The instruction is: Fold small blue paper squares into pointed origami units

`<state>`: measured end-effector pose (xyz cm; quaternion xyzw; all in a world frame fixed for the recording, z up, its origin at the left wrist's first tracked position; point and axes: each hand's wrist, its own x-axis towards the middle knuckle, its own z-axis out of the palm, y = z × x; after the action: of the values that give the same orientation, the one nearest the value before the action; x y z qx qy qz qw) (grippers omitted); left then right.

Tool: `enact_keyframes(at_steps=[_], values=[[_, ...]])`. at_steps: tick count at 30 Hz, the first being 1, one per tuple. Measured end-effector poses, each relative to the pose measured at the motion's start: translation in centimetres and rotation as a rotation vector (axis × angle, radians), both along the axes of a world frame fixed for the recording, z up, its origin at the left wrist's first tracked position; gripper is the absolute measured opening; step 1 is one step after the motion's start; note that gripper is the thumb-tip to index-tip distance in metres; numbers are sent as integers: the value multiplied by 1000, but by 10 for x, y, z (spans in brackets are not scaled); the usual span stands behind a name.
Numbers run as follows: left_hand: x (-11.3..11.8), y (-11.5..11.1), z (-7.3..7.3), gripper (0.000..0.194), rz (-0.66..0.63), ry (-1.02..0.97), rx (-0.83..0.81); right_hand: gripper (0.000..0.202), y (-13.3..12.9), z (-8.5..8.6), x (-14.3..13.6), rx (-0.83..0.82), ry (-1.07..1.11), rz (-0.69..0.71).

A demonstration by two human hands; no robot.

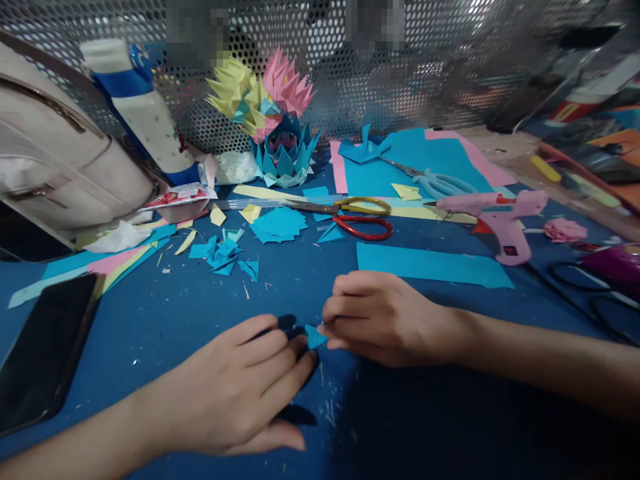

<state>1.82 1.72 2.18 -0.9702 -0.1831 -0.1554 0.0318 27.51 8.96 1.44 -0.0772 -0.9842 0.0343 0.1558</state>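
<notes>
A small piece of folded blue paper (pixel 315 337) is just above the blue tabletop, between my two hands. My right hand (pixel 395 320) pinches its right side between thumb and fingers, the other fingers curled in. On the other side, my left hand (pixel 250 383) is palm down with bent fingers and the thumb spread away; its fingertips are at the paper's left edge, and whether they touch it I cannot tell. Beyond the hands lie a long blue paper strip (pixel 430 265), a stack of cut blue paper (pixel 279 225) and several small folded blue pieces (pixel 220 255).
Red-and-yellow-handled scissors (pixel 363 217) and a pink glue gun (pixel 510 217) lie ahead. Light-blue scissors (pixel 445 183) rest on blue sheets (pixel 420 167). A folded-paper flower stand (pixel 285 153) stands by a perforated metal panel (pixel 335 100). A phone (pixel 47 347), bottle (pixel 150 120) and bag (pixel 65 147) are left.
</notes>
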Motion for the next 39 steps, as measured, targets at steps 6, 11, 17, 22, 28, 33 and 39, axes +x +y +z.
enact_keyframes(at_steps=[6,11,17,22,28,33,39], values=[[3,2,-7,39,8,-50,28,25,-3,-1,-2,-18,36,19],[8,2,-19,21,74,-129,51,21,1,-8,-3,-95,116,6],[18,-1,-12,29,145,-125,126,23,5,-9,-1,-244,308,53],[20,5,-6,29,175,-105,189,22,3,-8,-1,-224,310,46],[-1,19,-3,26,215,-88,259,20,2,-7,-1,-201,284,43],[-13,19,-4,28,202,-67,283,21,2,-8,-1,-191,295,74],[-34,21,-8,22,214,-8,436,23,2,-8,0,-206,295,110]])
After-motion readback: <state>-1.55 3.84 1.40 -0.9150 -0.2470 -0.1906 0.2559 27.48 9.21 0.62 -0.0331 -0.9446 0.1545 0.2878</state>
